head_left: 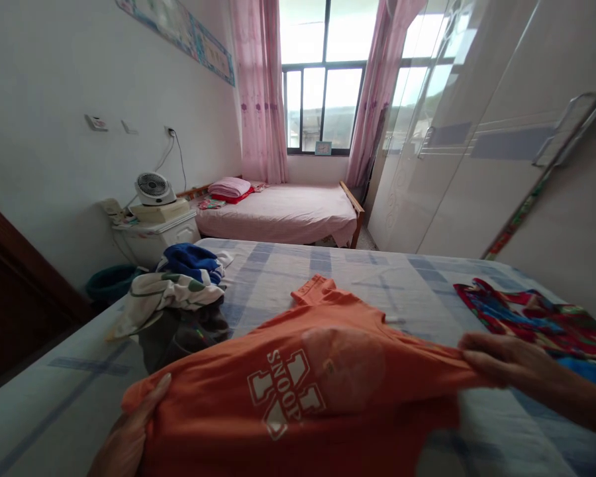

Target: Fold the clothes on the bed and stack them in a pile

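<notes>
An orange T-shirt (338, 371) with white lettering and a faded round print is stretched sideways over the bed (258, 265). My left hand (132, 430) grips its near left edge, the thumb lying on top of the cloth. On the other side my right hand (496, 361) is closed on the sleeve area at the right. One sleeve (318, 288) points away from me and rests on the checked sheet. The shirt's lower part runs out of view at the bottom.
Left on the bed lies a heap of clothes: a blue garment (191, 262), a white one (166, 295) and a dark one (183, 334). A red patterned cloth (541, 318) lies at the right. Beyond stand a pink bed (298, 205), a fan (155, 189) and a wardrobe (442, 185).
</notes>
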The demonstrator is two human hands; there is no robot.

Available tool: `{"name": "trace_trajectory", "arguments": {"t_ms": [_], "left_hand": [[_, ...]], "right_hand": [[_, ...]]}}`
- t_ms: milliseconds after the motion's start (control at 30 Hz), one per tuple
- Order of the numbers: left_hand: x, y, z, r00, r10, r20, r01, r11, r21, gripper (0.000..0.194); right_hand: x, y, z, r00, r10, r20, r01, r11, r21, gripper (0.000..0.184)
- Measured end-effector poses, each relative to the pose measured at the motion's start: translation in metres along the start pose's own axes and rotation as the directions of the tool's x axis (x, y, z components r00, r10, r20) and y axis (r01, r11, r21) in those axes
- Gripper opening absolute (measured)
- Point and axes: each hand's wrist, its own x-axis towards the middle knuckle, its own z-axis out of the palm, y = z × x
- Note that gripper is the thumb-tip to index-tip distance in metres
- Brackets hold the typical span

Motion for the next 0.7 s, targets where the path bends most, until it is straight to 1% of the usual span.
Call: {"name": "trace_trajectory", "arguments": {"t_ms": [33, 67, 133, 200, 300, 367, 400, 433, 467, 500, 533, 567, 600, 633, 667, 700], "left_hand": [[0.003, -0.001, -0.001, 1.0, -0.016, 0.013, 0.016, 1.0, -0.005, 0.036], [0.005, -0.001, -0.002, 0.999, -0.028, 0.024, 0.028, 1.0, -0.012, 0.036], [0.006, -0.002, -0.003, 0.999, -0.04, 0.03, 0.041, 0.999, -0.021, 0.036], [0.004, -0.001, -0.002, 0.999, -0.048, 0.016, 0.048, 0.999, -0.018, 0.037], [-0.003, 0.002, 0.001, 0.999, -0.046, -0.006, 0.046, 0.999, 0.016, 0.04], [-0.006, 0.005, 0.0, 1.0, -0.018, 0.0, 0.018, 0.998, 0.059, 0.04], [-0.007, 0.007, -0.001, 1.0, 0.002, 0.005, -0.003, 0.996, 0.087, 0.039], [-0.008, 0.01, -0.004, 1.0, 0.02, 0.007, -0.021, 0.993, 0.114, 0.038], [-0.008, 0.013, -0.007, 0.999, 0.036, 0.009, -0.037, 0.99, 0.138, 0.037], [-0.007, 0.017, -0.011, 0.999, 0.049, 0.004, -0.049, 0.986, 0.158, 0.037], [-0.007, 0.021, -0.016, 0.998, 0.059, 0.0, -0.058, 0.983, 0.174, 0.036], [-0.006, 0.026, -0.02, 0.997, 0.073, -0.007, -0.071, 0.981, 0.182, 0.035], [-0.005, 0.031, -0.023, 0.996, 0.091, -0.01, -0.088, 0.98, 0.179, 0.035], [-0.005, 0.036, -0.023, 0.993, 0.118, -0.008, -0.115, 0.979, 0.168, 0.035], [-0.003, 0.041, -0.021, 0.988, 0.154, 0.008, -0.153, 0.976, 0.152, 0.035], [-0.002, 0.046, -0.014, 0.981, 0.189, 0.049, -0.194, 0.971, 0.14, 0.036]], "right_hand": [[-0.008, 0.007, -0.002, 0.999, 0.019, 0.032, -0.018, 1.0, -0.023, 0.035], [-0.011, 0.012, -0.001, 0.999, 0.028, 0.032, -0.027, 0.999, -0.039, 0.033], [-0.003, 0.014, 0.007, 0.998, 0.027, -0.05, -0.029, 0.999, -0.044, 0.033], [0.022, 0.006, 0.021, 0.989, 0.03, -0.141, -0.035, 0.999, -0.034, 0.04], [0.072, -0.017, 0.05, 0.977, 0.055, -0.206, -0.071, 0.995, -0.071, 0.049], [0.098, -0.034, 0.068, 0.963, 0.029, -0.269, -0.073, 0.985, -0.154, 0.042], [0.106, -0.043, 0.074, 0.957, 0.002, -0.289, -0.055, 0.983, -0.175, 0.035], [0.111, -0.05, 0.078, 0.954, -0.023, -0.298, -0.027, 0.986, -0.163, 0.029], [0.111, -0.057, 0.078, 0.952, -0.037, -0.305, 0.003, 0.994, -0.111, 0.025], [0.107, -0.061, 0.074, 0.951, -0.037, -0.307, 0.032, 0.999, -0.019, 0.023], [0.1, -0.065, 0.067, 0.952, -0.019, -0.307, 0.056, 0.992, 0.111, 0.023], [0.089, -0.066, 0.056, 0.952, 0.014, -0.304, 0.07, 0.962, 0.264, 0.023], [0.078, -0.066, 0.044, 0.952, 0.054, -0.3, 0.082, 0.902, 0.424, 0.024], [0.066, -0.064, 0.031, 0.955, 0.084, -0.286, 0.104, 0.806, 0.583, 0.024], [0.055, -0.062, 0.018, 0.955, 0.119, -0.273, 0.115, 0.697, 0.708, 0.023], [0.046, -0.059, 0.005, 0.95, 0.157, -0.27, 0.127, 0.595, 0.793, 0.021]]}}
